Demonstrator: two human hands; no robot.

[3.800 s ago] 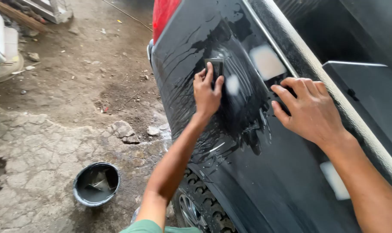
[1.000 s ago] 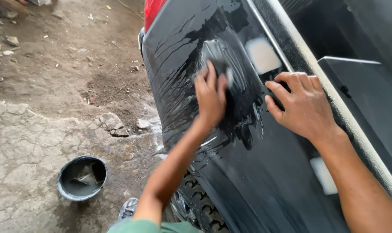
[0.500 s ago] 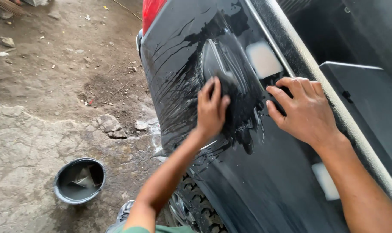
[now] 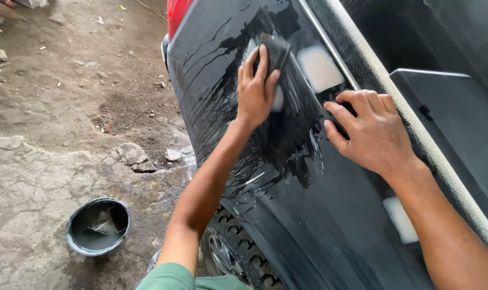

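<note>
The left hand (image 4: 256, 91) is pressing a dark sanding block (image 4: 274, 51) flat against the wet black side panel (image 4: 308, 215) of a pickup, fingers spread over the block and gripping it just below the panel's upper edge. The block is lying near a pale sanded patch (image 4: 319, 67) (a second pale patch (image 4: 400, 219) is showing further along the panel, beside the right forearm). The right hand (image 4: 370, 134) is resting on the panel beside the first patch, grasping nothing, its fingers curled loosely against the paint. Water is streaking down the panel around the block. A red tail light (image 4: 177, 11) is sitting at the panel's far end, and a knobbly tyre (image 4: 238, 258) is showing under the panel. A black bucket (image 4: 98, 226) of water is standing on the cracked ground (image 4: 40, 161), well apart from the panel.
</note>
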